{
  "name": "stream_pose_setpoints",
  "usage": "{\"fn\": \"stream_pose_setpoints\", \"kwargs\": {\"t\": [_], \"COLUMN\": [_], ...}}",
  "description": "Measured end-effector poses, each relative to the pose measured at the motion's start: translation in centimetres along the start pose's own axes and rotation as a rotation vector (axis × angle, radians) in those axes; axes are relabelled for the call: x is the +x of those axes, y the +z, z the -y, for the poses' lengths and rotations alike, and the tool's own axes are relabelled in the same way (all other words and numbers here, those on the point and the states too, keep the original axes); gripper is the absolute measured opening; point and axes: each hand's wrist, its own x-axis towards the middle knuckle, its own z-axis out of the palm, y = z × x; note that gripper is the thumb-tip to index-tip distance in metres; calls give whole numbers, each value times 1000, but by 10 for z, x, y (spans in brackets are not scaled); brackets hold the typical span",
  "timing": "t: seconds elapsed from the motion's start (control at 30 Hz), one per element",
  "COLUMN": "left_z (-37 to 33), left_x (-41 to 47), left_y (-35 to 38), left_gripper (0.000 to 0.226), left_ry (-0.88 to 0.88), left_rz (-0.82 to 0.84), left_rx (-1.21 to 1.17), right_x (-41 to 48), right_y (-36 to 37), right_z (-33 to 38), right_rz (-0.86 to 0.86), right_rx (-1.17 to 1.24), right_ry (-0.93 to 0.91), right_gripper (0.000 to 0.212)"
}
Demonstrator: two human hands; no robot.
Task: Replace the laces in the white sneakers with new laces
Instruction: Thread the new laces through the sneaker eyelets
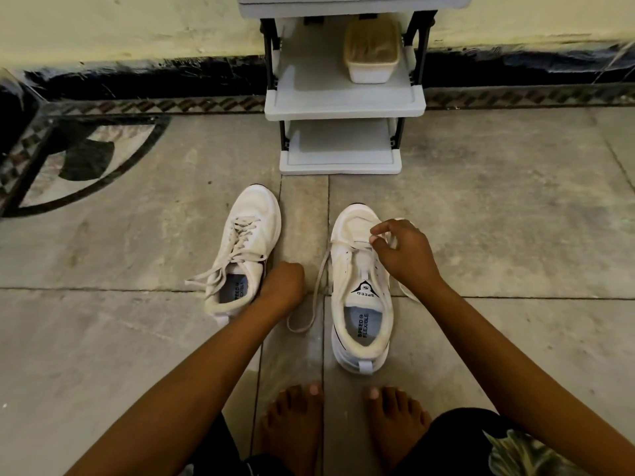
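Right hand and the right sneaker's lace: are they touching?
Touching. The head view shows the right hand pinching the lace between thumb and fingertips, over the front eyelets of the right sneaker.

Grey stone-slab floor all round; at twelve o'clock a white plastic tiered rack — holding a beige lidded tub — stands against a pale yellow wall with black skirting.
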Motion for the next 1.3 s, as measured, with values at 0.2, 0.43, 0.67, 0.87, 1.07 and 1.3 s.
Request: {"fn": "stream_pose_setpoints", "kwargs": {"t": [0.2, 0.43, 0.67, 0.87, 1.07, 1.3], "left_z": [-4, -27, -47, -54, -61, -55], "left_x": [-4, -21, -23, -17, -19, -18], "left_y": [-37, -101, -96, -97, -92, -96], "left_gripper": [6, 21, 18, 21, 8, 9], "left_ry": [46, 247, 221, 119, 175, 132], "left_rz": [-149, -140, -281, -326, -258, -298], "left_rx": [-525, -1292, -1394, -1439, -1335, -1325], "right_x": [-2, 4, 6, 28, 27, 24], "right_y": [-1, -6, -23, -59, -65, -76], "right_z": [5, 42, 33, 26, 15, -1], "right_rz": [17, 417, 467, 318, 416, 582], "right_rx": [80, 767, 719, 1005, 342, 178], "right_ry": [-22, 180, 163, 329, 278, 228], "right_gripper": [19, 27, 14, 34, 31, 16]}}
